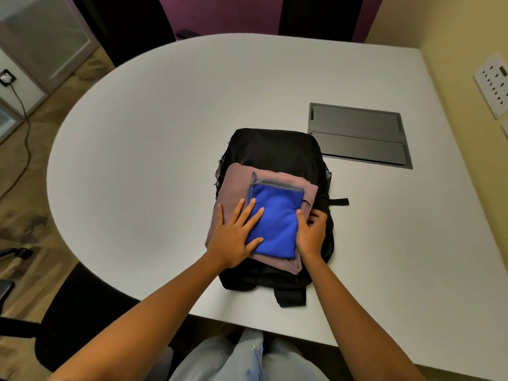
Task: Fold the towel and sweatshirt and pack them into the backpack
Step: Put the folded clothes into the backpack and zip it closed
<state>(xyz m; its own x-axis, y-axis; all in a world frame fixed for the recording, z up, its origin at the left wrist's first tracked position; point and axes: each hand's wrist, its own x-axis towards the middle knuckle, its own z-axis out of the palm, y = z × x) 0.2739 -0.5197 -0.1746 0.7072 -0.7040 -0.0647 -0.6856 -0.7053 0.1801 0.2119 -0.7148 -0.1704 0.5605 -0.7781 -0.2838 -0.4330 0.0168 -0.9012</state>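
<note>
backpack [275, 152], black, lies flat on the white table [165, 133]. folded mauve sweatshirt [233, 185] rests on top of it, with folded blue towel [275, 215] stacked on that. left hand [236, 237] presses flat, fingers spread straight, across both. right hand [312, 233] curls its fingers around the stack's right edge.
</note>
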